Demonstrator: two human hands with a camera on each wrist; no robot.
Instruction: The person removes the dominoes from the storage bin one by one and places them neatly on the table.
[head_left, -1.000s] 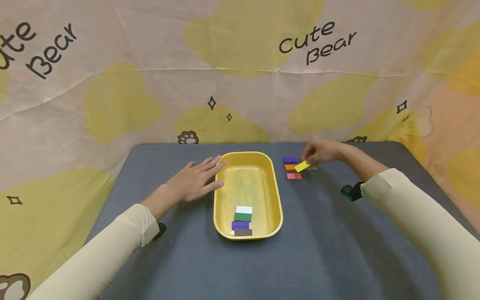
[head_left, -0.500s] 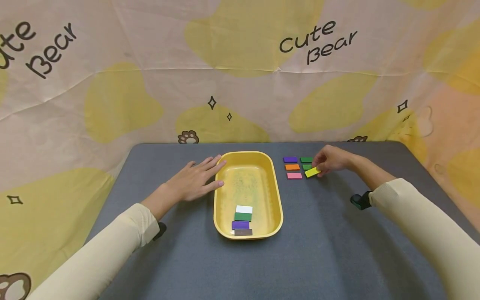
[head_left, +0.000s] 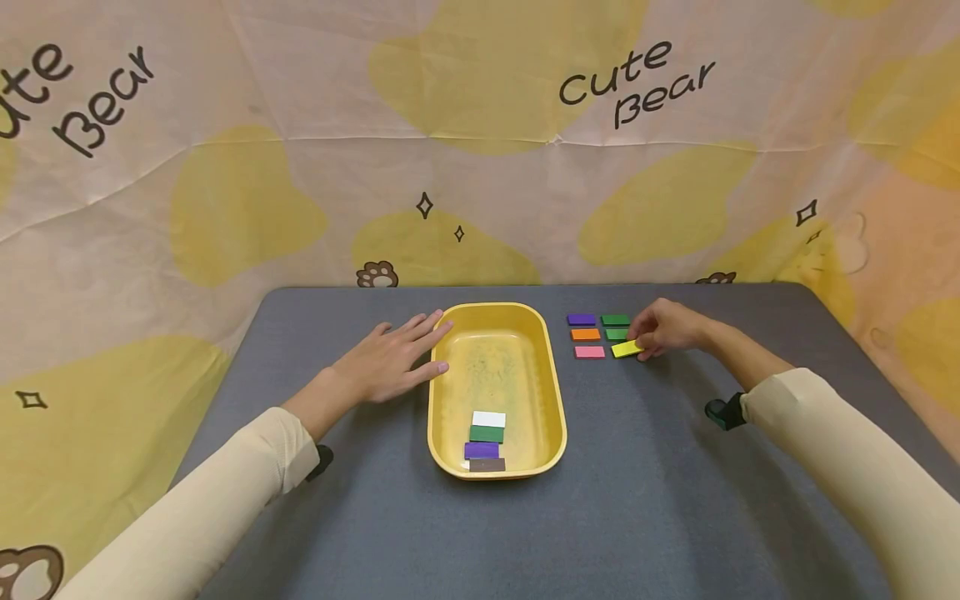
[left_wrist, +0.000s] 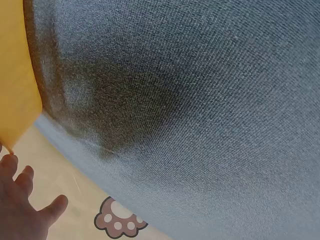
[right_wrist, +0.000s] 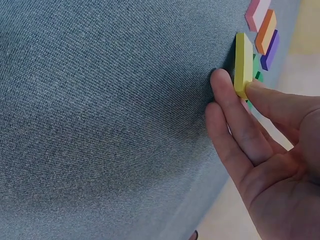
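Observation:
My right hand pinches a yellow domino-like block between thumb and fingers, close over the table. The yellow block lies in front of two green blocks and to the right of a pink block. An orange block and a purple block stand behind the pink one in a column. With fingers spread and straight, my left hand rests on the left rim of a yellow tray. In the left wrist view its fingertips touch the tray's edge.
Inside the tray, near its front end, lie a white block, a green block, a purple block and a dark brown block. A grey cloth-covered table carries everything. Behind it hangs a patterned curtain.
My right hand has carried the yellow block right and toward me, from over the orange block to the front of the green ones, and lowered it. The left hand has stayed still.

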